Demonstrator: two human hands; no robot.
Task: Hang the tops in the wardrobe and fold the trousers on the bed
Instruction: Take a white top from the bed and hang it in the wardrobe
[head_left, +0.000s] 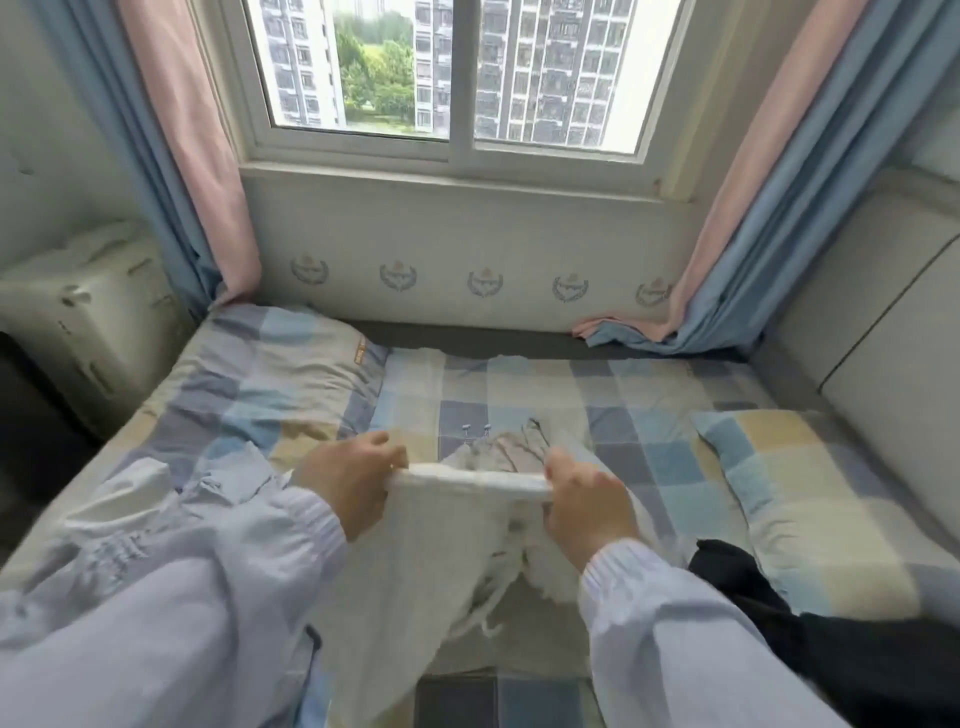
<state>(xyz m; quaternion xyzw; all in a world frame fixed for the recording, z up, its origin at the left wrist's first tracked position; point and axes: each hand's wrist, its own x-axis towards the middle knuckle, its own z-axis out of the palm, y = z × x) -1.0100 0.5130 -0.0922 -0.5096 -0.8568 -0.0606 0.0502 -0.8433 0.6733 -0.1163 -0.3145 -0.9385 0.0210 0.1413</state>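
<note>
Both hands clamped on white trousers (415, 561), held up by the waistband over the near middle of the checked bed (649, 395): left hand (353, 478) gripping its left end, right hand (582, 499) its right end. Drawstring dangling below. Dark garment (769, 613) lying near right, beside a checked pillow (810, 493).

Beyond the two hands, the middle of the bed (545, 384) lies flat and open up to the far wall under the window. A pillow (810, 499) blocks the right side, with a black garment (810, 649) bunched near it. A pale garment (156, 499) crowds the near left; a folded quilt (270, 374) rises at far left.
</note>
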